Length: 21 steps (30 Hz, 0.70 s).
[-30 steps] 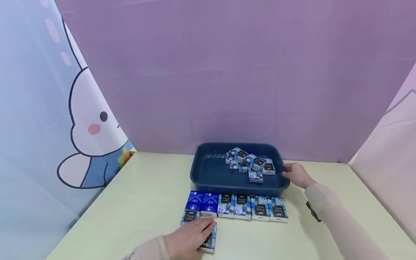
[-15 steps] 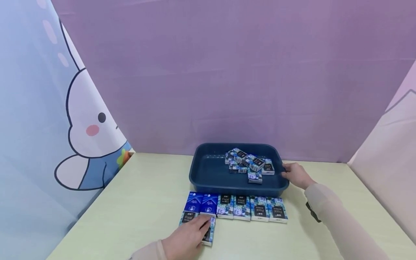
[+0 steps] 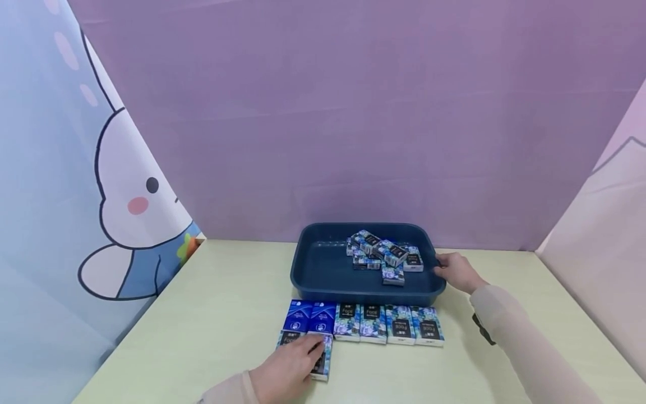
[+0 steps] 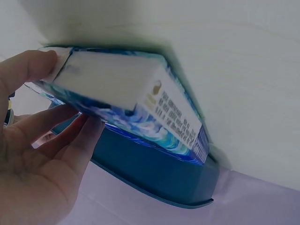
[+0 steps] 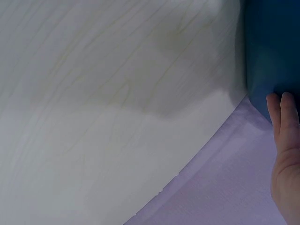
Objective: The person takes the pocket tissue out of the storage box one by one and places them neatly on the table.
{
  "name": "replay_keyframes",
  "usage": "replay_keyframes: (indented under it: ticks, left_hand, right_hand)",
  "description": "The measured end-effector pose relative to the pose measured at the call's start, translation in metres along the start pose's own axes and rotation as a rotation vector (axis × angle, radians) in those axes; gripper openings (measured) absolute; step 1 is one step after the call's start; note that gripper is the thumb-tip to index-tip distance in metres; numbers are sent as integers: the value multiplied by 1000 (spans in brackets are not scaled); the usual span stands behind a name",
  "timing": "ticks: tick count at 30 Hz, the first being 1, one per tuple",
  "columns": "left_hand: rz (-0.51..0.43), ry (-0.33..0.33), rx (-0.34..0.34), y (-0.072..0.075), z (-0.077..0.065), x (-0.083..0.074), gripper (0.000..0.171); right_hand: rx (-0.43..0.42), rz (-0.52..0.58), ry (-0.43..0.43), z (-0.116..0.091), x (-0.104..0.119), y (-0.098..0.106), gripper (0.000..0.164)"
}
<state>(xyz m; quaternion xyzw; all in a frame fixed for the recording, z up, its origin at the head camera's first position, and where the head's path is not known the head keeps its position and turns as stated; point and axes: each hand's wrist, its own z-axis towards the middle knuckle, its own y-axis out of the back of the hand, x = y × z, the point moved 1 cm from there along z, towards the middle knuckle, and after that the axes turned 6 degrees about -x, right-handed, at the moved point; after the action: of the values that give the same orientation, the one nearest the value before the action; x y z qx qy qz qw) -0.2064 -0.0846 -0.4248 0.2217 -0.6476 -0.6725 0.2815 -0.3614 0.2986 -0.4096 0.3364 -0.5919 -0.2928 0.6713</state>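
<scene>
My left hand (image 3: 286, 365) pinches a flowered pocket tissue pack (image 3: 321, 366) at the front of the rows, partly covering it. In the left wrist view, the thumb lies on the pack's white side (image 4: 108, 79) and the fingers on its patterned face. Beside it, another flowered pack (image 3: 289, 337) is half hidden by the hand. Behind them stands a row with two dark blue packs (image 3: 322, 317) at the left and several flowered packs (image 3: 373, 324) to the right. My right hand (image 3: 459, 271) holds the right rim of a dark blue tray (image 3: 320, 275).
Several flowered tissue packs (image 3: 391, 252) lie in a loose heap in the tray's right half. A pale wooden table (image 3: 212, 303) carries everything. A purple cloth (image 3: 353, 123) rises right behind the tray, with a cartoon-print cloth (image 3: 50, 168) at the left.
My left hand has slid its tissue pack slightly forward, up against the dark blue pack and beside its neighbour. The right hand stays on the tray rim. The head view has shifted slightly.
</scene>
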Motion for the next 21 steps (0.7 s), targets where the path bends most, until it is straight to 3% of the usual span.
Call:
replay_keyframes:
  ticks: [11,17,21]
  left_hand:
    - [23,13,70,4,7,0,55]
    - [28,18,163,20,20,-1,55]
    - [8,42,100,40,39,-4,46]
  right_hand:
    - [3,14,-14,1,-1,0,47]
    - [6,16,-20,2,-2,-2,47]
    - [4,12,-24,3,-3,-3,47]
